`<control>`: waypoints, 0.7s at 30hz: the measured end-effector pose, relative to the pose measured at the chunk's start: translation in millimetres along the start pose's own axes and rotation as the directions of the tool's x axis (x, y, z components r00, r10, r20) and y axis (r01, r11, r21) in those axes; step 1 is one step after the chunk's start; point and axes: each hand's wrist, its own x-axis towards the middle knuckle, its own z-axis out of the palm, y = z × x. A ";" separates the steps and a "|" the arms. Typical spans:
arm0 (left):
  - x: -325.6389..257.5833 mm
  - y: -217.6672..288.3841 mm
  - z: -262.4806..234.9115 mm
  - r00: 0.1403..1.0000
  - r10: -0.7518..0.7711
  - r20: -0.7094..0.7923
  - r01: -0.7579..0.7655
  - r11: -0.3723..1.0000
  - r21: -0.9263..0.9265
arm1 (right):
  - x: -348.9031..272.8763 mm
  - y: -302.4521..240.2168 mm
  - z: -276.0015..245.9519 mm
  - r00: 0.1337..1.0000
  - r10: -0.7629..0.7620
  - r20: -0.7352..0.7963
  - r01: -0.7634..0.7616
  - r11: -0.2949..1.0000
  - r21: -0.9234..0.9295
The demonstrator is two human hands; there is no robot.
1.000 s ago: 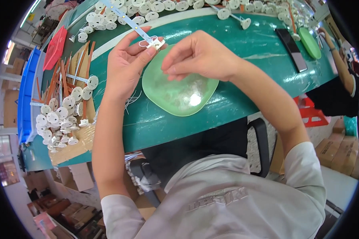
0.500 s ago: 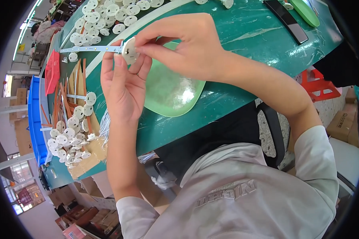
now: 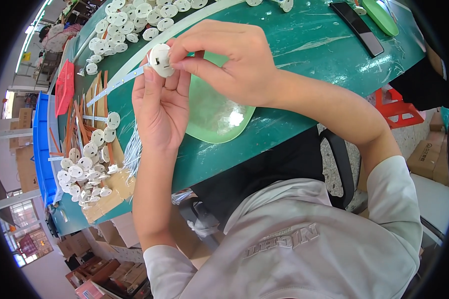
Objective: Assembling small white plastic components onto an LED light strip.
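Above the green tabletop, a round white plastic cap (image 3: 161,61) with small slots in its face is held up between my hands. A narrow pale LED strip (image 3: 117,83) runs from behind it, slanting down to the left. My left hand (image 3: 159,112) grips the cap and the strip's end from below, its thumb in front; the other fingers are partly behind the cap. Thumb and forefinger of my right hand (image 3: 229,60) pinch at the cap's right edge. Whether a smaller part sits between those fingertips is hidden.
Beneath my hands lies a light green tray (image 3: 219,119). White caps are heaped at the far left (image 3: 134,17) and on cardboard at the near left (image 3: 85,169), beside orange strips (image 3: 79,124) and white wires (image 3: 133,152). A phone (image 3: 356,29) lies at right; a blue bin (image 3: 42,149) stands left.
The cap has turned to face me more, and its strip has swung from nearly level to slanting down leftward. Both hands have shifted slightly and keep their hold.
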 end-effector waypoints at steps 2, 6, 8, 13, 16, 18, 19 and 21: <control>-0.9 0.9 1.7 1.000 0.008 0.023 -0.008 1.000 -0.018 | 0.1 -2.0 1.8 1.000 0.029 0.005 -0.029 0.999 0.040; -2.2 0.0 3.0 0.999 -0.021 0.042 0.026 0.994 -0.110 | -2.2 -3.0 6.3 0.996 0.071 -0.046 -0.067 0.993 0.093; -1.9 0.1 3.2 0.999 -0.019 0.040 0.024 0.993 -0.119 | -1.8 -3.4 7.0 0.993 0.106 -0.059 -0.097 0.986 0.136; -1.4 0.0 -0.4 1.000 0.028 0.011 -0.028 1.000 -0.015 | 0.0 -1.2 3.4 0.996 -0.078 -0.037 0.072 0.988 -0.134; -0.4 1.2 2.2 0.997 0.072 -0.033 -0.069 0.994 0.082 | 2.7 4.1 3.5 0.969 -0.246 -0.036 0.233 0.949 -0.212; -0.1 0.2 1.5 0.997 0.070 -0.045 -0.065 0.992 0.105 | 0.7 6.1 3.2 0.973 -0.232 -0.001 0.227 0.953 -0.203; -0.1 -0.1 1.4 0.996 0.064 -0.061 -0.056 0.990 0.129 | 0.1 6.1 2.4 0.977 -0.212 0.032 0.214 0.957 -0.193; 3.4 -0.1 -1.4 0.997 0.055 -0.058 -0.046 0.987 0.151 | 0.6 9.6 -0.7 0.971 -0.229 0.076 0.240 0.950 -0.202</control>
